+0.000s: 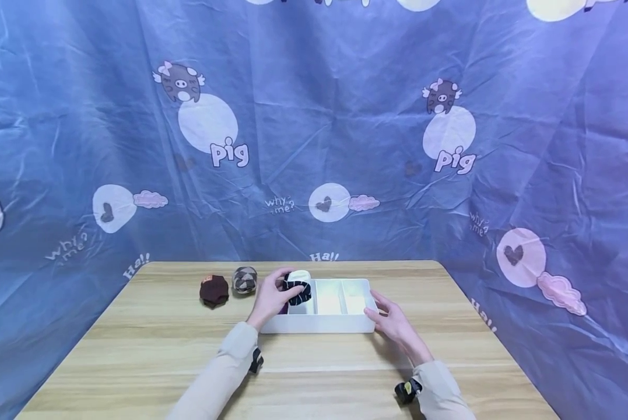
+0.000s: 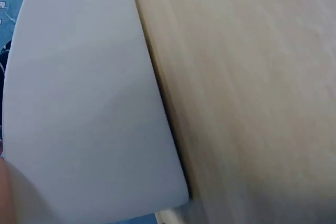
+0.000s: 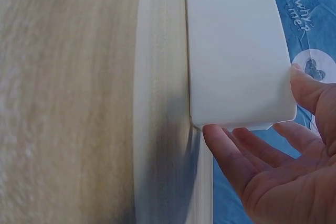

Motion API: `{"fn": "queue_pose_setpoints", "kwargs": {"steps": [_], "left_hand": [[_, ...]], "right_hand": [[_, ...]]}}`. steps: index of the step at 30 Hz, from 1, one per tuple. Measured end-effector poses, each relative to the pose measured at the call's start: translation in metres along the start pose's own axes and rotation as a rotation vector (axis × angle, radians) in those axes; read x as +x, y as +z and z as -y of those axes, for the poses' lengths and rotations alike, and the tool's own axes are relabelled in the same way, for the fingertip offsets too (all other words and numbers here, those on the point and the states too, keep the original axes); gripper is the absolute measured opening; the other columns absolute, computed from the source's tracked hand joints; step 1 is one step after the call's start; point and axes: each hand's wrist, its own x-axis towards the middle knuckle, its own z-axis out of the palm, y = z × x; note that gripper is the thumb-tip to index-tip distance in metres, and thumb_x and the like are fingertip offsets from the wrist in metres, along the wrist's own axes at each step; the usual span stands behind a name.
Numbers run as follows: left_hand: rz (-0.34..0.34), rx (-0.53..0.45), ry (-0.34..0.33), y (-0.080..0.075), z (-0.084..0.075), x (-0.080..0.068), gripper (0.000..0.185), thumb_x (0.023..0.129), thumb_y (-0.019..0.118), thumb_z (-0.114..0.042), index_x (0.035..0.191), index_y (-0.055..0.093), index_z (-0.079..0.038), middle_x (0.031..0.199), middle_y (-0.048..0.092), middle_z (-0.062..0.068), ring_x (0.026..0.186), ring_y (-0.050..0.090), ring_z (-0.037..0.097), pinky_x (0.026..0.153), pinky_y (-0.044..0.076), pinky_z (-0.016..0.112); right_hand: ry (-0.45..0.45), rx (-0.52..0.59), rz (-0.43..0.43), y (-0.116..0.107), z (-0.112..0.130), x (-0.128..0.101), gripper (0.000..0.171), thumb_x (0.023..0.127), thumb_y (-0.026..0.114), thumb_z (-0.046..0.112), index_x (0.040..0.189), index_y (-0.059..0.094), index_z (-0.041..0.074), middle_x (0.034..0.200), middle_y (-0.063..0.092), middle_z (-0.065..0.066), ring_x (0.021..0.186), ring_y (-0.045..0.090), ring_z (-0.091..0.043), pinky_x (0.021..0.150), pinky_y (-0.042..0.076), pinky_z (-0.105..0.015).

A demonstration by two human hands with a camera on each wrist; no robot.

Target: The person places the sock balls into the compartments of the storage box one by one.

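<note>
the left hand (image 1: 272,298) was closed around a rolled sock pair (image 1: 298,287), dark with white stripes and a pale end, and held it over the leftmost compartment of the white organizer box (image 1: 319,322). from the head view i could not tell if the roll already sat on the bottom of that compartment or was only at the rim. the right hand (image 1: 395,324) lay with loose, nearly straight fingers (image 3: 247,166) against the right end of the box, at its near corner; the right wrist view showed the fingertips touching the box wall, not gripping it.

my judgement is that the sorting was in an early stage. the two compartments between the hands, middle and right, looked empty. something dark purple seemed to lie low in the left compartment under the roll, but it was too hidden to name.

just beyond the left hand, on its outer side, two more rolled pairs waited on the wooden table (image 1: 151,338): a checkered beige sock ball (image 1: 244,279) near the hand and a dark brown sock ball (image 1: 214,290) farther out, close together but i could not say if they touched. so one roll was being placed and at least two were left outside the box.

the left wrist view showed only the box wall and table.
</note>
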Motion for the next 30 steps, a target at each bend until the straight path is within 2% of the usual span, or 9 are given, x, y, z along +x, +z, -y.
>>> {"fn": "queue_pose_setpoints", "kwargs": {"steps": [5, 8, 11, 15, 21, 26, 30], "left_hand": [[0.013, 0.131, 0.079, 0.0017, 0.0006, 0.0022, 0.048, 0.076, 0.084, -0.026, 0.119, 0.068, -0.014, 0.107, 0.073, 0.014, 0.092, 0.071, 0.022, 0.078, 0.058, 0.03], [0.03, 0.127, 0.07, -0.0001, 0.0021, 0.0031, 0.048, 0.076, 0.085, -0.025, 0.12, 0.068, -0.015, 0.106, 0.073, 0.014, 0.091, 0.07, 0.021, 0.078, 0.058, 0.03], [0.053, 0.092, 0.046, -0.003, 0.0032, 0.0029, 0.049, 0.076, 0.083, -0.017, 0.122, 0.066, -0.014, 0.106, 0.072, 0.015, 0.09, 0.07, 0.021, 0.076, 0.059, 0.029], [0.085, 0.108, 0.038, -0.006, 0.0039, 0.0017, 0.052, 0.075, 0.08, -0.007, 0.124, 0.065, -0.012, 0.106, 0.073, 0.015, 0.09, 0.07, 0.02, 0.076, 0.058, 0.028], [0.092, 0.139, 0.041, -0.0061, 0.0031, 0.0021, 0.053, 0.075, 0.081, -0.011, 0.126, 0.065, -0.014, 0.107, 0.073, 0.012, 0.091, 0.069, 0.018, 0.078, 0.056, 0.028], [0.101, 0.16, 0.026, -0.0054, 0.0048, 0.0005, 0.053, 0.076, 0.081, -0.014, 0.126, 0.065, -0.017, 0.106, 0.073, 0.01, 0.085, 0.067, 0.014, 0.074, 0.056, 0.028], [0.12, 0.189, 0.043, -0.0043, 0.005, -0.0012, 0.05, 0.077, 0.081, -0.017, 0.125, 0.066, -0.016, 0.107, 0.073, 0.008, 0.082, 0.065, 0.013, 0.07, 0.055, 0.027]], "right_hand": [[0.001, -0.017, -0.01, -0.0033, 0.0018, 0.0012, 0.065, 0.097, 0.06, 0.016, 0.153, 0.03, 0.006, 0.146, 0.039, -0.034, 0.124, 0.053, -0.044, 0.096, 0.053, -0.047], [0.003, -0.039, -0.006, -0.0034, 0.0025, 0.0009, 0.065, 0.098, 0.06, 0.017, 0.154, 0.029, 0.007, 0.147, 0.037, -0.034, 0.126, 0.052, -0.045, 0.097, 0.052, -0.048], [0.006, -0.044, 0.001, -0.0026, 0.0019, 0.0006, 0.066, 0.097, 0.06, 0.019, 0.154, 0.029, 0.008, 0.148, 0.037, -0.034, 0.127, 0.05, -0.045, 0.098, 0.051, -0.048], [0.014, -0.04, 0.002, -0.0013, 0.001, 0.0005, 0.066, 0.097, 0.061, 0.019, 0.154, 0.029, 0.008, 0.148, 0.037, -0.033, 0.127, 0.05, -0.045, 0.097, 0.052, -0.047], [0.017, -0.038, 0.005, -0.0022, 0.0008, -0.0003, 0.066, 0.097, 0.06, 0.019, 0.154, 0.028, 0.009, 0.149, 0.035, -0.033, 0.13, 0.046, -0.047, 0.099, 0.05, -0.049], [0.006, -0.047, 0.008, -0.0018, 0.0011, -0.0014, 0.066, 0.097, 0.06, 0.019, 0.154, 0.029, 0.007, 0.148, 0.036, -0.034, 0.13, 0.046, -0.048, 0.097, 0.051, -0.049], [0.013, -0.047, 0.005, -0.0017, 0.0009, -0.0021, 0.066, 0.097, 0.06, 0.019, 0.154, 0.029, 0.007, 0.148, 0.036, -0.034, 0.129, 0.047, -0.047, 0.097, 0.051, -0.048]]}}
